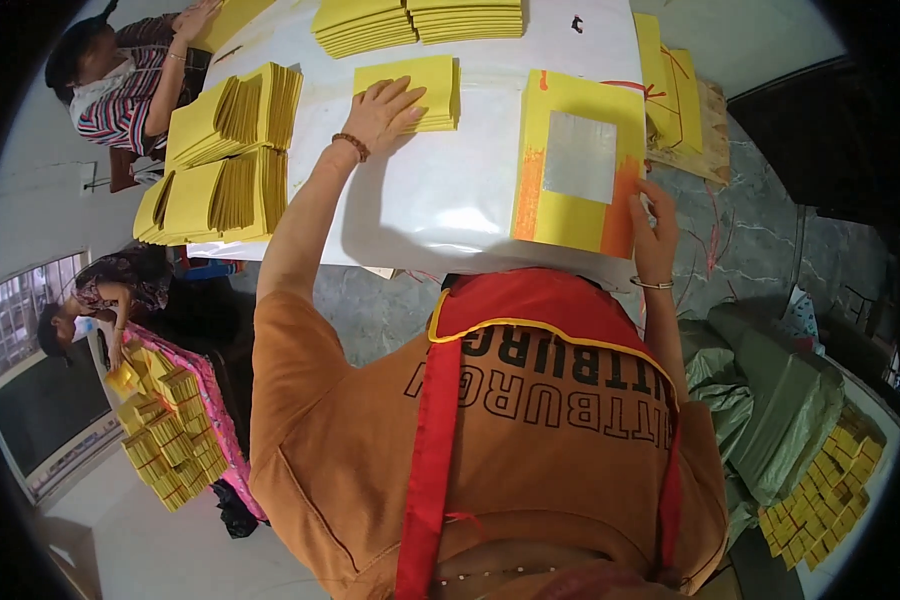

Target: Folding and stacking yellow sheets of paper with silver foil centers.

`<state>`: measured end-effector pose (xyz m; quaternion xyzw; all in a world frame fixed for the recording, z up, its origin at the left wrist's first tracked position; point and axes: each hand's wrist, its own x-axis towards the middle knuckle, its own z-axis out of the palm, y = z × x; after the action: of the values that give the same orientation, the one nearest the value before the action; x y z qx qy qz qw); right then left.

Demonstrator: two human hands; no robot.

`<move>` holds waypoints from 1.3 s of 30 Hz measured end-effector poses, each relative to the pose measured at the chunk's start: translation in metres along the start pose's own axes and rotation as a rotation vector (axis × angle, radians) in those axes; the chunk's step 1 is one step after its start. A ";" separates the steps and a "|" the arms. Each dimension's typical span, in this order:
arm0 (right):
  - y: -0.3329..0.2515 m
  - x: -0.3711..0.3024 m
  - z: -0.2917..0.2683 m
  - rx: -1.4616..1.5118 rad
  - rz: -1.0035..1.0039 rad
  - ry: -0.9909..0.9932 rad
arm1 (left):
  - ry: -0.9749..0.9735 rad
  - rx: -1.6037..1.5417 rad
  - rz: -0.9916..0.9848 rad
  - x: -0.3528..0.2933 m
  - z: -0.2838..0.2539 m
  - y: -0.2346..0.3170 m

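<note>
My left hand lies flat, fingers spread, on a small pile of folded yellow paper on the white-covered table. To its right, near the front edge, sits a thick yellow paper stack with orange-red marks along its sides. A grey rectangular sheet rests on top of that stack. My right hand is at the stack's right edge, fingers bent and apart, fingertips touching or very close to the side. Whether a sheet's edge is between them is hard to see.
Folded yellow bundles fill the table's left side, and more piles stand at the far edge. Tied yellow packs lie beyond the right edge. Two other people work at the left, one by a pink-edged container of yellow bundles.
</note>
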<state>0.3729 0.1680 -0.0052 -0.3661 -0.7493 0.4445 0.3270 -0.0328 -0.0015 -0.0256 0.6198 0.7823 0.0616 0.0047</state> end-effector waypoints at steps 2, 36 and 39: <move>-0.001 -0.001 0.001 -0.144 -0.112 0.022 | -0.041 -0.069 -0.021 0.008 -0.012 0.002; 0.023 0.008 -0.011 0.324 0.075 -0.267 | -0.082 -0.741 0.379 0.013 -0.050 0.229; 0.021 0.008 -0.011 0.311 0.073 -0.256 | -0.064 -0.779 0.360 0.014 -0.048 0.229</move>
<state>0.3827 0.1865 -0.0183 -0.2787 -0.6932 0.6094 0.2655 0.1816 0.0589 0.0462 0.6999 0.5795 0.3330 0.2520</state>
